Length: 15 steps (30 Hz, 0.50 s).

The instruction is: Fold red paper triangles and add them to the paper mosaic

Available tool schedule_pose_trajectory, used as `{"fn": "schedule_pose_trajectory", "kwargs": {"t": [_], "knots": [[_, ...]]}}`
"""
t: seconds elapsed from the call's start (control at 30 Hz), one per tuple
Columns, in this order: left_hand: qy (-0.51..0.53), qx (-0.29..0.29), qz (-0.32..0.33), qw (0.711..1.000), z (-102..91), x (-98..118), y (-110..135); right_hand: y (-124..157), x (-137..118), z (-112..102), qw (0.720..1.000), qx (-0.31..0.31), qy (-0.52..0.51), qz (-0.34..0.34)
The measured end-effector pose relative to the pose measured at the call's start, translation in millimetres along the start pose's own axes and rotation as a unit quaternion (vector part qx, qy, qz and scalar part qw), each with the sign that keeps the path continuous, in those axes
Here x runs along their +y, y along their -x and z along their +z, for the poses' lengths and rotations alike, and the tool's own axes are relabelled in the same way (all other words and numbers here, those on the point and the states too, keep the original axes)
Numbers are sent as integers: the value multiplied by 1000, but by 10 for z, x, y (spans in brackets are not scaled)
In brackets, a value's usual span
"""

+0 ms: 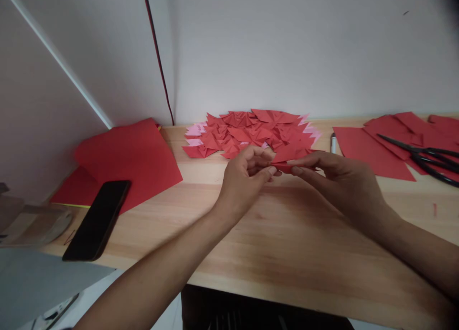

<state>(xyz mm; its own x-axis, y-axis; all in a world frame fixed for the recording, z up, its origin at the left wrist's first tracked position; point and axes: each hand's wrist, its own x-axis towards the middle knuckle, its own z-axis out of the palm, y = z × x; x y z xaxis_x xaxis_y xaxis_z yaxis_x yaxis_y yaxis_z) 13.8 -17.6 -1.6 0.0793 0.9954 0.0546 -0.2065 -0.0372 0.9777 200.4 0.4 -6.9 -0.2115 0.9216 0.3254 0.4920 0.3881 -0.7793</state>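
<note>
Between my two hands, above the middle of the table, is a folded piece of red paper (286,167). My left hand (247,170) pinches its left end with thumb and fingers. On the right end, my right hand (333,177) grips it between thumb and forefinger. Right behind the hands lies a pile of folded paper pieces (247,131), mostly red with some pink ones at both sides. The fingers partly cover the held paper, so its full shape is hidden.
Large red sheets (132,162) lie at left, with a black phone (96,220) on their corner. A clear plastic container (39,225) stands at the far left. On the right are a marker (333,143), red paper pieces (373,153) and black scissors (426,153). A wall rises behind the table (265,253).
</note>
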Motion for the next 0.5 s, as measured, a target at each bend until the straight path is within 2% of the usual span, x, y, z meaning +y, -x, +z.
{"fn": "schedule_pose_trajectory", "kwargs": {"t": [0.17, 0.33, 0.5], "knots": [[-68, 22, 42, 997, 24, 18, 35, 59, -67, 6, 1000, 19, -10, -9], [-125, 47, 70, 989, 27, 26, 64, 96, -98, 0, 1000, 14, -8, -3], [-129, 42, 57, 989, 30, 40, 56, 83, -85, -3, 1000, 12, 12, 0]]}}
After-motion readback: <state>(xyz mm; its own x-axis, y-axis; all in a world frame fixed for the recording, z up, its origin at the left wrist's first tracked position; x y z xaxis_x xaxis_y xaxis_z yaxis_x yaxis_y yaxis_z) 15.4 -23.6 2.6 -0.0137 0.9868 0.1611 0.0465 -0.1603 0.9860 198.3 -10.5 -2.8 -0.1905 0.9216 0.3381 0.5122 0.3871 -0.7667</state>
